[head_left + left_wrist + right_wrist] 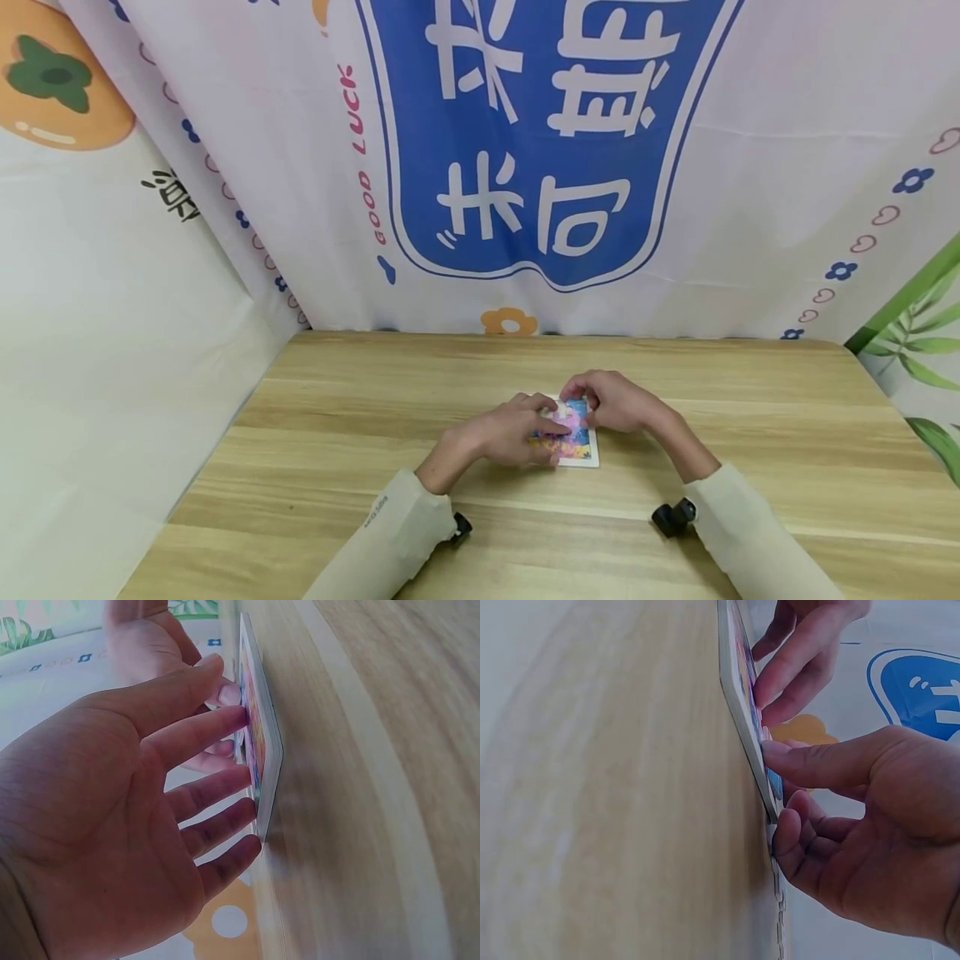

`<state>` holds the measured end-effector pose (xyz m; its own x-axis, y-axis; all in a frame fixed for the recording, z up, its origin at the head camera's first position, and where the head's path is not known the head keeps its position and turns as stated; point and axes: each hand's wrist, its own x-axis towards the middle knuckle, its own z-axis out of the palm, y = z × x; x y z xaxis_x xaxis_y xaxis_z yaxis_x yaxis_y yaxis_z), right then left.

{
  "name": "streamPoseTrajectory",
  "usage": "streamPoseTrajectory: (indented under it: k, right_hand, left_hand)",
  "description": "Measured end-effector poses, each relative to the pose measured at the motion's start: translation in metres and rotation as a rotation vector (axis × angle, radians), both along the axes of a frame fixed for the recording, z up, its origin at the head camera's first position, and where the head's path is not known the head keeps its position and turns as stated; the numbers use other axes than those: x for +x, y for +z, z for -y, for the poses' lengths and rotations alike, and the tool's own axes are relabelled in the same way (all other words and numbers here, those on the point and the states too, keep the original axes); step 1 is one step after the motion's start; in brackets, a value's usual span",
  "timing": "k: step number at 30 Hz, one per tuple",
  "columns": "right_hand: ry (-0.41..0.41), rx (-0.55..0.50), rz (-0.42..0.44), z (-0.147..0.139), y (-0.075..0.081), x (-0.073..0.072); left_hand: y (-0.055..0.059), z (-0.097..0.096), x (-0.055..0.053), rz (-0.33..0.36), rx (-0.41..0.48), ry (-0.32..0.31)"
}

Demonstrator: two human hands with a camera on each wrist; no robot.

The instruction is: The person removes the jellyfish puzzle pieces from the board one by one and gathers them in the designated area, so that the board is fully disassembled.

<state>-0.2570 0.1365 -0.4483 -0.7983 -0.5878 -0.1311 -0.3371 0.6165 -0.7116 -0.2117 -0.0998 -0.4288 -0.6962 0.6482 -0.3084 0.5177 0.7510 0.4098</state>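
Two pale sleeves reach in from the near edge, the left sleeve (393, 537) marked with small lettering; a black device (672, 517) sits at the right cuff, and another shows beneath the left. A person's left hand (513, 435) spreads its fingers apart, tips meeting the face of a picture panel (581, 442). The panel, white-edged and printed in pink, blue and yellow, lies flat near the middle of a wood-grain worktop (330, 442), between the two hands. The right hand (617, 402) sets its thumb on the panel near the right edge, its other fingers curled by the far corner; whether they clamp the panel cannot be told. Beyond the worktop hangs a white cloth (757, 217) bearing a blue emblem (532, 158) with white characters, the pink words "GOOD LUCK" and, low down, an orange flower (492, 322).
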Motion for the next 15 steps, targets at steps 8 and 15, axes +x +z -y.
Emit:
streamPoseTrajectory:
  k: [8, 15]
  right_hand:
    - [-0.042, 0.034, -0.013, 0.0037, 0.004, 0.0031]
    - [-0.06, 0.02, -0.06, -0.0018, 0.007, 0.0051]
  left_hand:
    - [0.0, 0.0009, 0.0008, -0.008, 0.001, -0.001]
    - [-0.0002, 0.0013, 0.0013, -0.014, -0.002, -0.003]
